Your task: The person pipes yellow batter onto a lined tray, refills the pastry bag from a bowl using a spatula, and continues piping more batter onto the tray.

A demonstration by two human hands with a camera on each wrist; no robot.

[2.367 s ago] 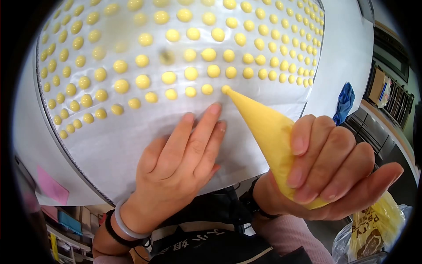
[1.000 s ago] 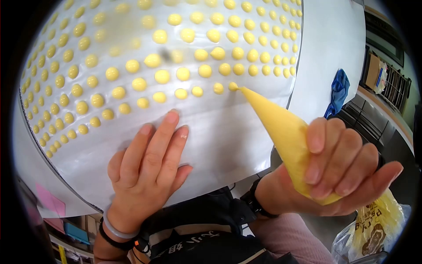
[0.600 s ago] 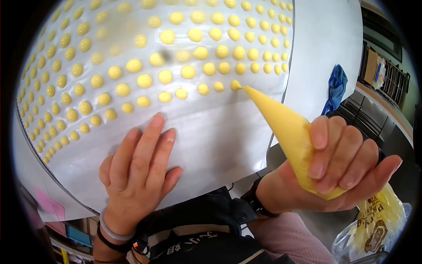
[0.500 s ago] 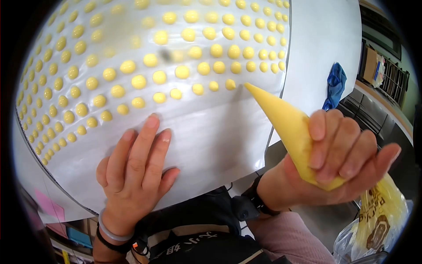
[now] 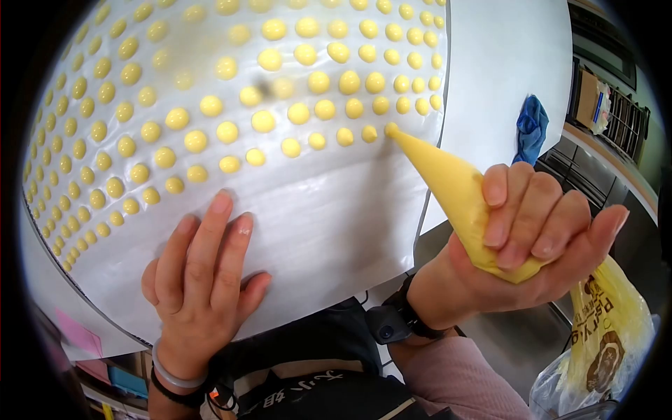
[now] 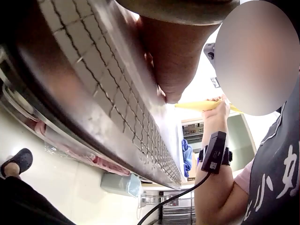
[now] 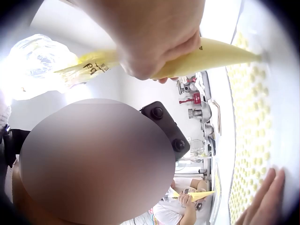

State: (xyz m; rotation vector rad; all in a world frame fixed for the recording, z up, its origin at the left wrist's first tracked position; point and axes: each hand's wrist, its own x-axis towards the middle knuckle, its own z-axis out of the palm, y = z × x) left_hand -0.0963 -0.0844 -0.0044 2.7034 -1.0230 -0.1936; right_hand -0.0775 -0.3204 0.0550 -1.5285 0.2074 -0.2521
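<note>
My right hand (image 5: 539, 231) grips a yellow-filled piping bag (image 5: 448, 185), its fingers curled round the wide end. The bag's tip touches a small yellow dot (image 5: 391, 130) at the right end of the nearest row on the white sheet (image 5: 329, 231). Flat on that sheet, below the rows, rests my left hand (image 5: 203, 273), fingers spread and holding nothing. In the right wrist view the bag (image 7: 215, 56) points at the sheet, the right hand (image 7: 154, 42) round it. The left wrist view shows the bag (image 6: 197, 106) beyond the left hand.
A blue cloth (image 5: 532, 129) lies on the white surface right of the sheet. Pink paper (image 5: 78, 332) is at the lower left. A printed plastic bag (image 5: 605, 336) hangs at the lower right. Another person (image 7: 176, 206) holds a yellow piping bag in the right wrist view.
The piping bag has moved rightward along the nearest row, leaving several more dots behind it. My left hand has slid left over the sheet, and the view has shifted.
</note>
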